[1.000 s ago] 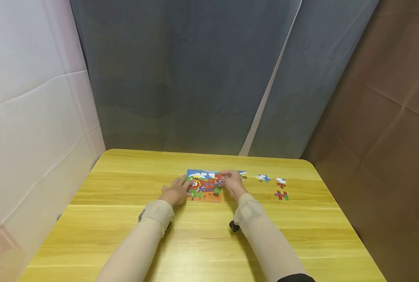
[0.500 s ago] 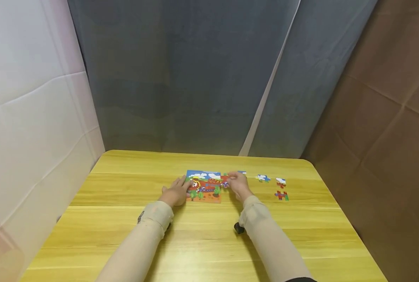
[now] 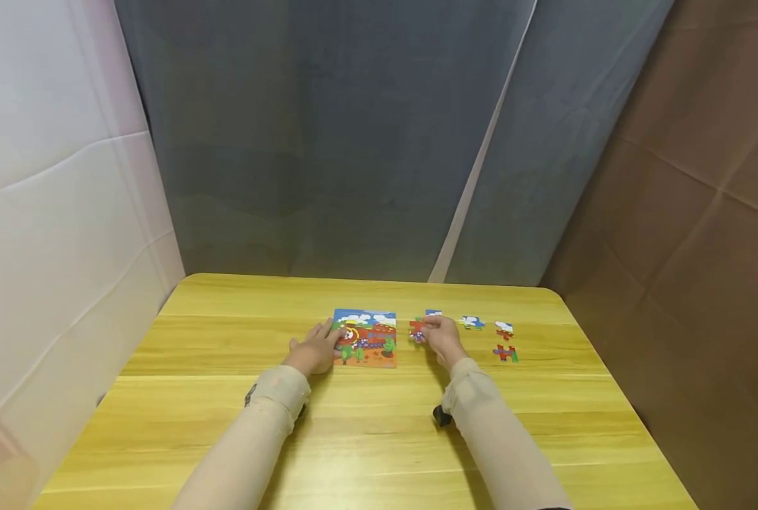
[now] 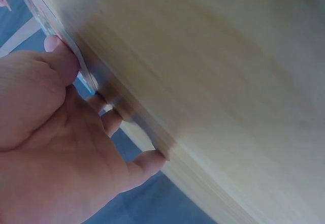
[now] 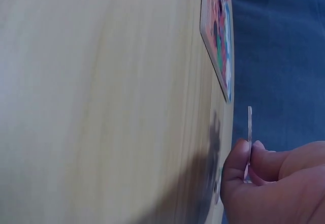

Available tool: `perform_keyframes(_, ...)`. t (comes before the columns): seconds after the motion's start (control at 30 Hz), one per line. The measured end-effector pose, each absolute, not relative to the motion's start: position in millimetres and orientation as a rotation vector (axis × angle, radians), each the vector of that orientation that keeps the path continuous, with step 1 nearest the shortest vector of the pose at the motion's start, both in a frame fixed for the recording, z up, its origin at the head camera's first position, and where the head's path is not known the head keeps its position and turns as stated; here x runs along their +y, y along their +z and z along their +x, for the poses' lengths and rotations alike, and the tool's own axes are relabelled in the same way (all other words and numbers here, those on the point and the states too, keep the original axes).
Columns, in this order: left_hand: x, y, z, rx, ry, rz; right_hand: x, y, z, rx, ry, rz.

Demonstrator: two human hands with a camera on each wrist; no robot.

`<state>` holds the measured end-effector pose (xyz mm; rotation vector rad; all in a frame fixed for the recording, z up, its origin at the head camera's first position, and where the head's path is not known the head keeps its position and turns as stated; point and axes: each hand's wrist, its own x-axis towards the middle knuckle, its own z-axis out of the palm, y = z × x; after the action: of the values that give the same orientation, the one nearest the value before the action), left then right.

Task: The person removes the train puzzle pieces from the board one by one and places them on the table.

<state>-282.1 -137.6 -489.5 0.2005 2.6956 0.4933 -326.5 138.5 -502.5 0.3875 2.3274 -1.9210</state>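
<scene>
A colourful picture puzzle point(image 3: 372, 338) lies on the wooden table. My left hand point(image 3: 315, 353) rests at its left edge, fingers spread; in the left wrist view the thumb point(image 4: 63, 64) lies on the puzzle's edge and other fingertips touch the table. To the right of the puzzle, my right hand point(image 3: 444, 340) pinches a mostly red puzzle piece point(image 3: 416, 331) between thumb and fingers. The right wrist view shows this piece point(image 5: 249, 120) edge-on, held up above the tabletop and apart from the puzzle point(image 5: 218, 36).
Loose puzzle pieces lie to the right: a blue-and-white one point(image 3: 472, 323), a white-and-red one point(image 3: 504, 330) and a red-and-green one point(image 3: 506, 353). Another blue piece point(image 3: 433, 312) is partly hidden behind my right hand. A dark curtain point(image 3: 353, 156) hangs beyond the table's far edge point(image 3: 258, 277).
My right hand has moved right, taking the red puzzle piece from the puzzle's right side to a spot apart from it. The left hand has stayed at the puzzle's left edge.
</scene>
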Motion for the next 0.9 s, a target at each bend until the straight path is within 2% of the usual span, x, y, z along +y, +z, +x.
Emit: perform_keyframes(0.9,-132.6,-489.6,-285.5,2.709,0.493,0.228,211.3,-506.8,-321.3,2.465,-1.814,0.557)
